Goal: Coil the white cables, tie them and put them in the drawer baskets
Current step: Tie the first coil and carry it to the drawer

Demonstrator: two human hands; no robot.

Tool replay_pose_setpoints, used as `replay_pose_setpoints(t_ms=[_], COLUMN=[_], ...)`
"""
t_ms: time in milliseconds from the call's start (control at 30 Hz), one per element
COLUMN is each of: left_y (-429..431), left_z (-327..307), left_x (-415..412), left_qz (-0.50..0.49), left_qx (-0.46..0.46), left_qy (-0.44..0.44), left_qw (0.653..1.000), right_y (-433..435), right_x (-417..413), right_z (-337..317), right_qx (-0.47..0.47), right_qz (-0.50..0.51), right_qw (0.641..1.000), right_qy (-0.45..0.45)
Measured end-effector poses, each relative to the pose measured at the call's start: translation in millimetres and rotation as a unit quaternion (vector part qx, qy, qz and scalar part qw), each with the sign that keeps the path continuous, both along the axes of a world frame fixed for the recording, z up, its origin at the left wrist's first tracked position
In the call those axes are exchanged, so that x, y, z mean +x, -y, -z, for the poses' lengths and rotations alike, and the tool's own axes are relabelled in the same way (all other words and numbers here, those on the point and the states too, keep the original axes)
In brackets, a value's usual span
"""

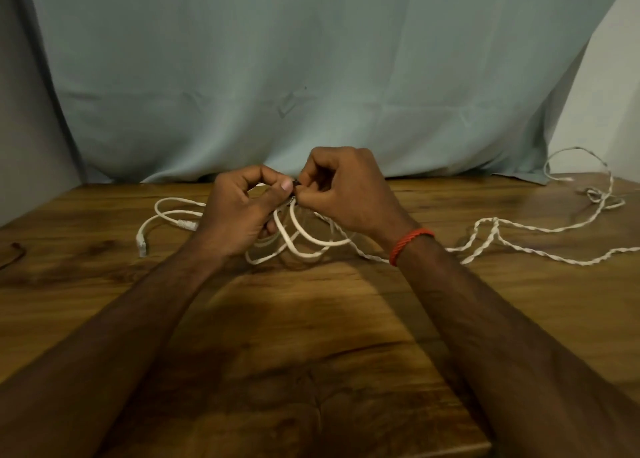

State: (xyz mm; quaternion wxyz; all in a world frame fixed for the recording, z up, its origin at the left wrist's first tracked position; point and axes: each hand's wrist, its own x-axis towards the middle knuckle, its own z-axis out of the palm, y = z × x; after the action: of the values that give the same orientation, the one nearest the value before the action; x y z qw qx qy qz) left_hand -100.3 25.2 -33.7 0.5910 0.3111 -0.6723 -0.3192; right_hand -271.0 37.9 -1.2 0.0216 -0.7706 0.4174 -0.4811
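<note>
White coiled cable [304, 239] pinched by left hand [239, 215], right hand [349, 194], wooden table [311, 336]

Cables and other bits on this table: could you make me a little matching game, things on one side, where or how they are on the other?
Things:
1. smooth white cable
2. twisted white cable
3. red thread band
4. blue-grey cloth

Places:
A. hanging behind the table
B. around the right wrist
C. looped, held by both hands
D. lying loose on the right

Pairs: 1-C, 2-D, 3-B, 4-A
</note>
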Motion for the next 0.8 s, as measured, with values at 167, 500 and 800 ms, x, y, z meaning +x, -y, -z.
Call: replay_pose_setpoints(t_ms=[167, 500, 800], left_y=[-0.1, 0.3, -0.3], left_z=[-0.3, 0.8, -1.2], left_x=[0.3, -6.8, -7.1], left_qz=[0.028, 0.08, 0.138], left_qx=[0.017, 0.06, 0.17], left_qy=[-0.007, -0.051, -0.11], left_qw=[0.999, 0.994, 0.97], right_y=[3.4, 2.4, 8.5], right_x=[1.7, 6.1, -0.8], right_z=[2.7, 3.3, 1.6], right_qx=[-0.073, -0.165, -0.08], right_qz=[0.027, 0.019, -0.024], right_qw=[0.99, 0.974, 0.992], right_qy=[-0.118, -0.155, -0.094])
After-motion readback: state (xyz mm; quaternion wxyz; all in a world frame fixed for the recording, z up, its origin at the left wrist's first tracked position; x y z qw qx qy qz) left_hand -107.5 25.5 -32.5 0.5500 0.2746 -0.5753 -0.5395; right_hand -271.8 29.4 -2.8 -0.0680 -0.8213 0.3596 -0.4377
